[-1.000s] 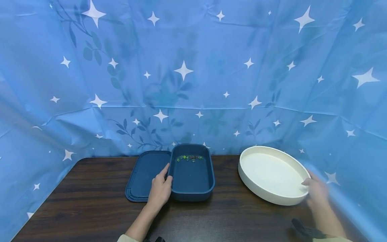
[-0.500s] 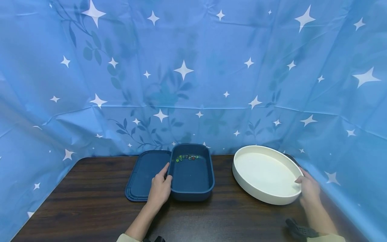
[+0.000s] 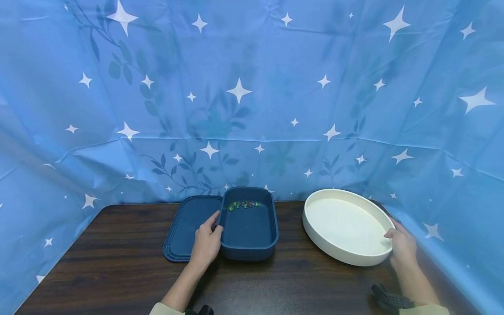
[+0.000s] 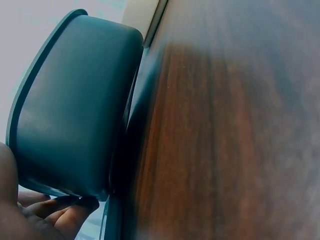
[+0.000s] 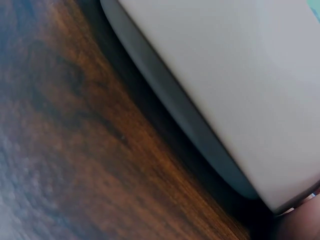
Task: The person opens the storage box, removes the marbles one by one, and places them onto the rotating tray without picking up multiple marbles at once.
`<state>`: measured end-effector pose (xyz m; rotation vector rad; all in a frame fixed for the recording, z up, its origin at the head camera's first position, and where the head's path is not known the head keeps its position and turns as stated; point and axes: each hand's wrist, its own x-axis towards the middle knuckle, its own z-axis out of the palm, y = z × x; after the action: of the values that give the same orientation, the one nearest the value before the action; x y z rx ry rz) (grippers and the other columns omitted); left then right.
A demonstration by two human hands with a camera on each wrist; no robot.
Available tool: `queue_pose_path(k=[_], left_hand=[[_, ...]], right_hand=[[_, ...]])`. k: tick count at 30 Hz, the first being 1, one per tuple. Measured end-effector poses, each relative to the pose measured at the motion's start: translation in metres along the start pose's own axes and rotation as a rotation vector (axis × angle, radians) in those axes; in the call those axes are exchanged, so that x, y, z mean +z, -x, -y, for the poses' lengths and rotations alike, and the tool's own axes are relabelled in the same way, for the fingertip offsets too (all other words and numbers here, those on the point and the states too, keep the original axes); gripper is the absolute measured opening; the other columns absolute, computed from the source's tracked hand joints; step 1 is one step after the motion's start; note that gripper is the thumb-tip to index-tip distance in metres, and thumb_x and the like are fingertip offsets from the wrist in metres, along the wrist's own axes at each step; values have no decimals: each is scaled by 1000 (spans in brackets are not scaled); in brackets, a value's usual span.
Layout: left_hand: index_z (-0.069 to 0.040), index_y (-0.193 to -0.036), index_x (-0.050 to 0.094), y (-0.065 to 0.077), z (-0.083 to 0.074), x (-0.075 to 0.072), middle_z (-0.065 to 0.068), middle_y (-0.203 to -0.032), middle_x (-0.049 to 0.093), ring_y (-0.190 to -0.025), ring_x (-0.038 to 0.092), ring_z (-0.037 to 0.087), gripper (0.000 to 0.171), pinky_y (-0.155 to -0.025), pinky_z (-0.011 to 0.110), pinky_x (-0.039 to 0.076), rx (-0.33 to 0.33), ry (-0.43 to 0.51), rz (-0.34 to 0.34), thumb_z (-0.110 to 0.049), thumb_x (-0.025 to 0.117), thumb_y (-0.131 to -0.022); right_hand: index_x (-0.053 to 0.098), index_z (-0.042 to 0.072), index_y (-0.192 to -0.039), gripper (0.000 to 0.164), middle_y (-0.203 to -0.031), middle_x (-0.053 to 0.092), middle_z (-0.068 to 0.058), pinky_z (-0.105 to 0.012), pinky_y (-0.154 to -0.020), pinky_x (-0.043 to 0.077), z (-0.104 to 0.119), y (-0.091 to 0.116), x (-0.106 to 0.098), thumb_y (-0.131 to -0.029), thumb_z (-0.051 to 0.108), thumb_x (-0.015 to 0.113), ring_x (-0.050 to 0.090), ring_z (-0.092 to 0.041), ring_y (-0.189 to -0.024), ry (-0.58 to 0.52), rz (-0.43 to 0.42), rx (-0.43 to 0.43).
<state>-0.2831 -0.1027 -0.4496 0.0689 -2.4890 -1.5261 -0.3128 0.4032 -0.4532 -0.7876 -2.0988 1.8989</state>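
"So, what has the left hand (image 3: 206,245) got?"

"It grips the left side of a dark blue, open-topped rectangular box (image 3: 249,229), small glossy multicoloured beads (image 3: 243,205) near its far end, beside a flat dark blue rectangular panel (image 3: 189,227)."

"And the right hand (image 3: 404,247)?"

"Grasping the right rim of a cream, round, shallow tray (image 3: 348,225) over the dark brown wood-grain table (image 3: 291,280); whether it rests flat, I can't quite tell."

Lid (image 3: 191,225): lying on the table (image 3: 295,284), lower left of centre
Box (image 3: 249,229): occupying lower centre, just right of the lid
Marbles (image 3: 244,205): lying inside the box, upper half
Tray (image 3: 349,221): occupying lower right, well apart from the box
Cloth (image 3: 271,96): hanging behind, filling the upper frame
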Motion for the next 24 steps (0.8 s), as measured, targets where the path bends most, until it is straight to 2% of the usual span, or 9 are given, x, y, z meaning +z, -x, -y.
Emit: queue_pose_path(k=[2,3,5,9,11,13,18,20,24], left_hand=[[-8,-152,45,0,0,-1,25,-129,67,-83,70,28,52,-66,33,48,4,-9,-3,-11,47,-100],[-7,-151,46,-1,1,-1,25,-137,62,-102,71,33,51,-72,34,49,10,-12,-6,-11,47,-100],[-7,-151,47,-1,2,-2,25,-145,56,-133,58,36,51,-76,35,48,19,-11,-9,-10,48,-100],[-7,-151,47,-3,3,-3,26,-144,56,-135,55,38,51,-65,33,45,15,16,1,-10,49,-100],[-7,-151,46,-3,4,-3,26,-145,55,-130,58,40,51,-60,34,43,11,34,9,-10,49,-100],[-7,-151,46,-3,4,-2,25,-145,56,-130,58,40,51,-63,33,45,13,31,12,-10,49,-100],[-7,-151,45,-1,4,0,23,-145,56,-136,55,37,52,-85,40,51,16,17,14,-10,49,-100],[-8,-151,45,-1,4,1,23,-145,57,-132,58,36,52,-87,42,51,12,22,14,-11,49,-100],[-8,-151,45,0,4,4,24,-144,58,-127,62,36,53,-82,37,49,7,32,18,-11,50,-99]], right_hand=[[22,19,-160,72,-170,5,-3,-47,-127,15,0,0,0,-93,3,40,4,-31,-158,-6,-1,0],[22,19,-160,72,-170,5,-3,-46,-127,15,1,0,1,-92,2,40,4,-30,-158,-6,-2,2],[22,18,-160,71,-170,6,-4,-47,-128,14,1,0,1,-92,2,40,4,-31,-158,-4,-5,-2],[21,17,-160,71,-169,7,-4,-47,-128,13,1,1,1,-93,2,39,3,-31,-158,-6,-3,-13],[21,17,-160,71,-169,7,-4,-47,-128,12,1,1,2,-93,2,40,3,-31,-158,-12,-2,-18],[22,17,-160,71,-170,7,-4,-46,-128,13,2,1,2,-93,2,39,3,-31,-158,-14,-3,-19],[23,17,-160,71,-170,8,-5,-46,-128,15,2,1,2,-93,2,40,4,-31,-159,-8,-7,-15],[24,17,-160,71,-170,8,-5,-46,-127,17,2,1,2,-92,2,40,6,-31,-159,-6,-8,-14],[24,17,-160,71,-170,9,-5,-46,-127,16,1,1,1,-92,2,40,6,-30,-158,-5,-9,-20]])
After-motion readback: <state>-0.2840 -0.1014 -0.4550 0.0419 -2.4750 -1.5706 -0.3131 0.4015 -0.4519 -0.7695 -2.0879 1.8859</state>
